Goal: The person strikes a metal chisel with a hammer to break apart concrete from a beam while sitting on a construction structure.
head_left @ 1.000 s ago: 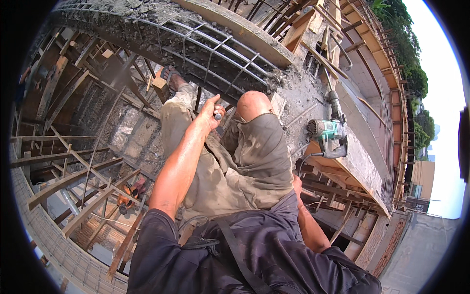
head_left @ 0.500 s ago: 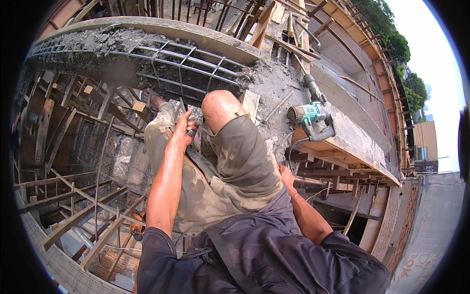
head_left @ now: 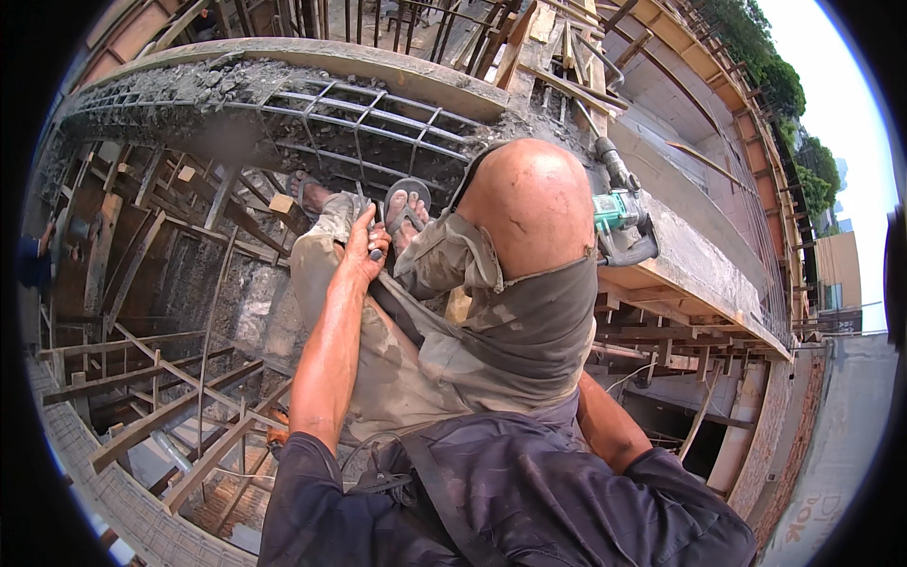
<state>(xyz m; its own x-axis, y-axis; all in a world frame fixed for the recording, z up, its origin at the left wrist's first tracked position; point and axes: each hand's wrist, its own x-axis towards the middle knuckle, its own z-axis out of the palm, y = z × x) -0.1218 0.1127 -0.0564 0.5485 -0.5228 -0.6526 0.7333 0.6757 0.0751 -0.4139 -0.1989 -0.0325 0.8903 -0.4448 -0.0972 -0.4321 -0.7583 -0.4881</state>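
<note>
My left hand (head_left: 362,244) is closed around a dark metal rod (head_left: 376,254), whose blunt end pokes out below my fingers. It stays above my left leg, close to the exposed steel rebar cage (head_left: 364,115) in the broken concrete beam. My raised right knee (head_left: 531,203) fills the middle of the view. Only my right forearm (head_left: 609,425) shows; the leg hides the hand. Beyond the knee, a green and grey demolition hammer (head_left: 619,213) lies on the concrete ledge, partly covered by the knee.
Concrete rubble (head_left: 203,83) covers the beam's top at the far left. Below on the left is an open drop crossed by timber props (head_left: 203,463). A wooden formwork edge (head_left: 680,307) runs along the right, and loose planks (head_left: 572,80) lie at the back.
My right knee has lifted and swung right, now covering part of the demolition hammer and my right hand. My sandalled right foot has come into view beside my left hand, which keeps its grip.
</note>
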